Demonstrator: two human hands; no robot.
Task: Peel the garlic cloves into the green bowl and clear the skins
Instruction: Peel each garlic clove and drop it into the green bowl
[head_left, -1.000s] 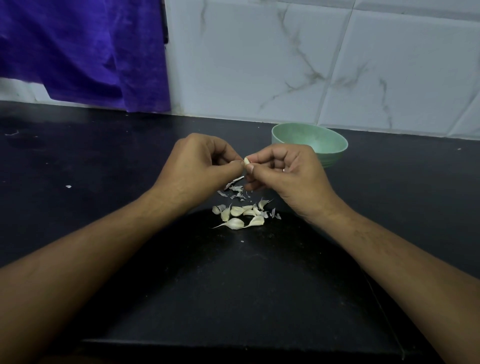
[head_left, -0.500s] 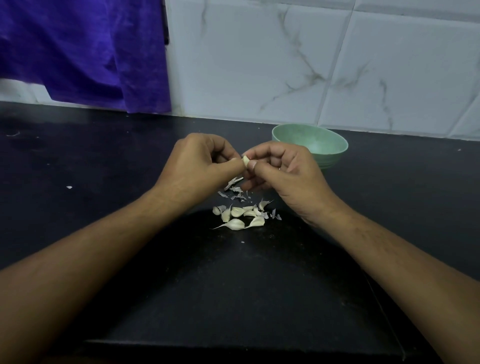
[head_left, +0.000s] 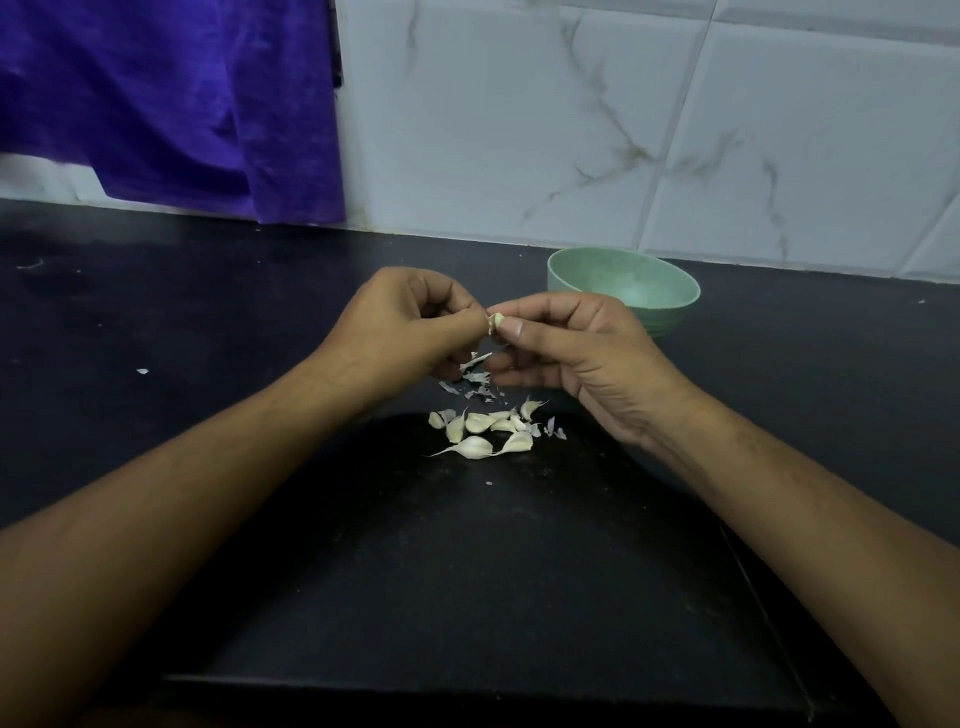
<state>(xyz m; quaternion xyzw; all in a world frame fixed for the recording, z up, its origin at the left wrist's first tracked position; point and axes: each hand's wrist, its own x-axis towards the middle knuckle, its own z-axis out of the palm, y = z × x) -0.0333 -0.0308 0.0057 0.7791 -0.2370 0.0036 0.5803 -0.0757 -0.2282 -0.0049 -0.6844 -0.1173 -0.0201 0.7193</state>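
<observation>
Evidently mid-peel — right hand (head_left: 582, 358) pinches 1 clove (head_left: 497, 319), left hand (head_left: 395, 327) pinches its skin (head_left: 489, 326); next, strip it, then drop it into the green bowl (head_left: 623, 280).

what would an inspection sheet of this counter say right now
surface: black counter, a few pale specks on it
job's things: clove held above a pile of cloves; green bowl behind the right hand, no cloves visible inside
clutter: skins scattered under the hands; a white fleck far left
grips: left hand and right hand both pinch the clove
cables: nothing seen
surroundings: marbled tile wall; purple cloth hanging at left
</observation>
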